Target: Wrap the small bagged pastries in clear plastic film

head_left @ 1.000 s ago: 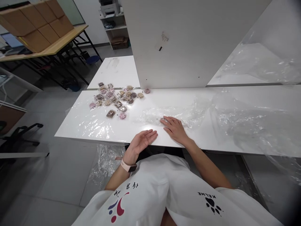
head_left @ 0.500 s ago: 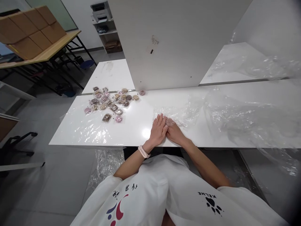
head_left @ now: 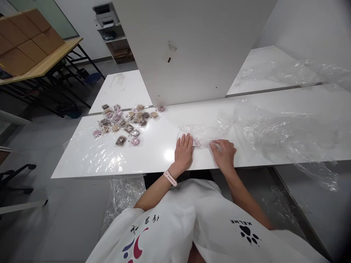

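Note:
A strip of transparent plastic film (head_left: 205, 129) lies on the white table in front of me. Flat on its left part rests my left hand (head_left: 184, 151), fingers stretched out and a pink watch band on the wrist. Just right of those fingers, a small pinkish wrapped piece (head_left: 196, 142) shows blurrily under the film. My right hand (head_left: 225, 155) pinches the film's near edge, thumb and forefinger together, a short way to the right of that piece. Several small wrapped biscuits or sweets (head_left: 128, 128), brown, tan and pink, are scattered on the table to the left.
A tall white panel (head_left: 192, 47) stands at the back of the white table (head_left: 159, 160). Crumpled plastic film (head_left: 287, 128) spreads over the right side and hangs past the front edge. More film (head_left: 124, 191) hangs below at left. Cardboard boxes (head_left: 33, 36) stand on another table.
My right hand has moved right, away from my left hand, to the film's edge. My left hand stays flat on the film, and the pinkish piece now shows between the hands.

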Available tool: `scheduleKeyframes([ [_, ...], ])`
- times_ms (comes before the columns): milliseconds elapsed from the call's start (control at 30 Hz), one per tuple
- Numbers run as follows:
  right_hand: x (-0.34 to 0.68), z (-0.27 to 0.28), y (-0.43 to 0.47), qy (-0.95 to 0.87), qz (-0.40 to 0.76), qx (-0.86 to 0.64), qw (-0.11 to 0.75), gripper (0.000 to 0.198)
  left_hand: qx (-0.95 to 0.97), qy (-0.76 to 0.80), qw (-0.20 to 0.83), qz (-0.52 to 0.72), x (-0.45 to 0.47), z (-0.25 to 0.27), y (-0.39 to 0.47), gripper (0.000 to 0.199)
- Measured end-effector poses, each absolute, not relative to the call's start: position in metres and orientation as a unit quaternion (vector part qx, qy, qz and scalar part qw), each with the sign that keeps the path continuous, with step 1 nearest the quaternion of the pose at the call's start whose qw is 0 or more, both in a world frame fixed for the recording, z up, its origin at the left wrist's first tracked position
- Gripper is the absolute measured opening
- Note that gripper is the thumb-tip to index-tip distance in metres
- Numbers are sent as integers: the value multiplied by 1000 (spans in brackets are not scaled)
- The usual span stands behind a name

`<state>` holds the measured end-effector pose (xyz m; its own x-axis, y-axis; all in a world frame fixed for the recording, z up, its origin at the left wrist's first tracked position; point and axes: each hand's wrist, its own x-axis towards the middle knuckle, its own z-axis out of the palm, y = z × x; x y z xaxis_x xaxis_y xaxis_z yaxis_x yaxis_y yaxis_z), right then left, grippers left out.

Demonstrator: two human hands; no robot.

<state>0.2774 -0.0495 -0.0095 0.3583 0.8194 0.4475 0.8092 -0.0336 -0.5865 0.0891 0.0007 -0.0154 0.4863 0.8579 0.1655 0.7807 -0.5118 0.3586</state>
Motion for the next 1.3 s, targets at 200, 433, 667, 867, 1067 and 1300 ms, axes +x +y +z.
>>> scheduleKeyframes([
  [200, 224, 7, 1, -726, 150, -528, 414, 29, 849, 477, 132, 187, 89, -17, 3, 52],
  [433, 244, -11, -10, -831, 224, -404, 310, 62, 832, 427, 248, 254, 60, -13, 7, 36],
  [667, 249, -16, -5, -832, 213, -426, 284, 48, 859, 367, 197, 299, 26, 10, 1, 46],
  [867, 258, -6, 11, -743, 341, -473, 328, 40, 838, 394, 295, 235, 25, 14, 41, 38],
  [1067, 246, -9, 21, -654, 269, -591, 389, 36, 734, 519, 345, 269, 46, 14, 56, 21],
  [1300, 226, -14, 3, -769, 7, -564, 301, 33, 701, 591, 320, 240, 58, 17, 68, 18],
])
